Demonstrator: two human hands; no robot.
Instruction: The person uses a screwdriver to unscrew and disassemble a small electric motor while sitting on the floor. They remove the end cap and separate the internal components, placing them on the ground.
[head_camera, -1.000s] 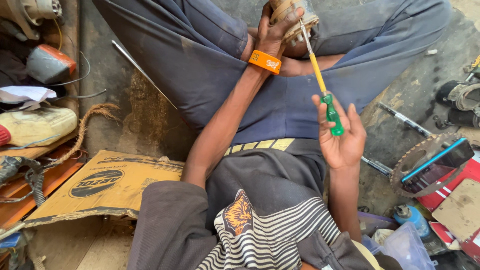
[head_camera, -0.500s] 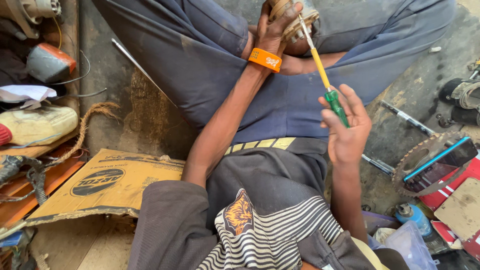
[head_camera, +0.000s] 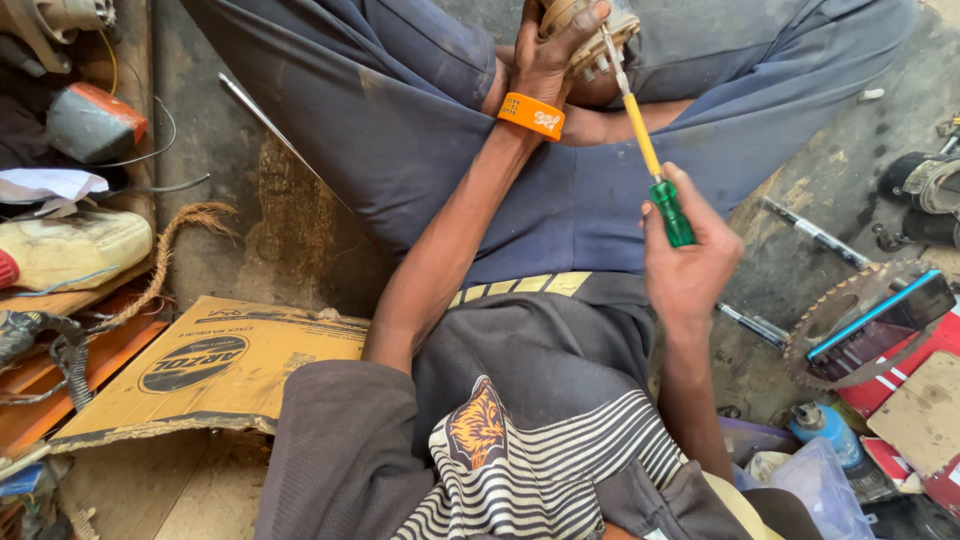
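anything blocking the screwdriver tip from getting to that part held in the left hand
Nothing visible does. The screwdriver, gripped by the right hand, runs straight up to the tan part held by the left hand. Its tip already appears to meet the part beside the left fingers.

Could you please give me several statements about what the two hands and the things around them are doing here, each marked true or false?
1. The right hand grips a screwdriver with a green and yellow handle. True.
2. The left hand lies flat on the cardboard sheet. False: it holds a small metal part up near the knees.
3. An orange wristband sits on the left wrist. True.
4. The screwdriver's tip points away from the metal part. False: its shaft runs up to the part.
5. A toothed saw blade lies on the floor to the person's right. True.
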